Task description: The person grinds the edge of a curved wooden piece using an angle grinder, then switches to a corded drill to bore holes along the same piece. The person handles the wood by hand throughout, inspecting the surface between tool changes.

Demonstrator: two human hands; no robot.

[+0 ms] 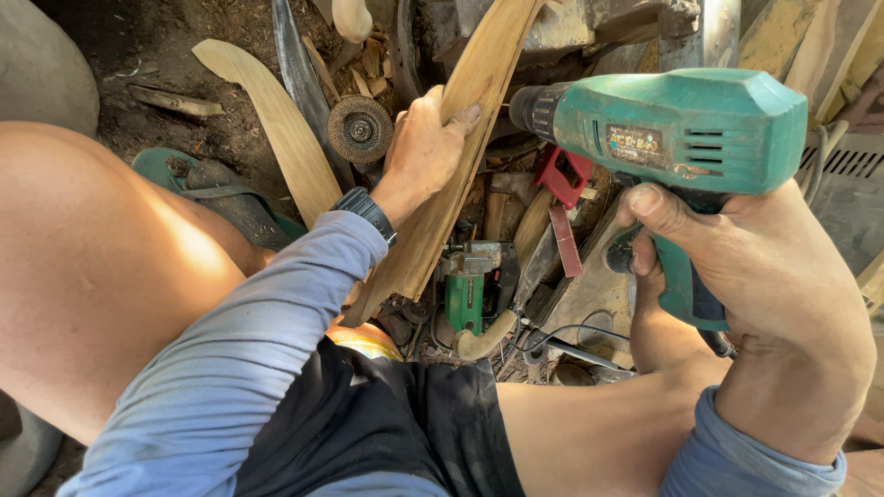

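Here, left hand (425, 147) grasps the curved wooden strip (458, 138), whose top runs out of frame. Right hand (769, 276) clenches the green drill (681, 129); its bit is hidden behind the strip.

Hard sunlight, sharp picture.
We see glare on the knee (138, 248), deep shadow over the ground (175, 55), edges slightly bowed.
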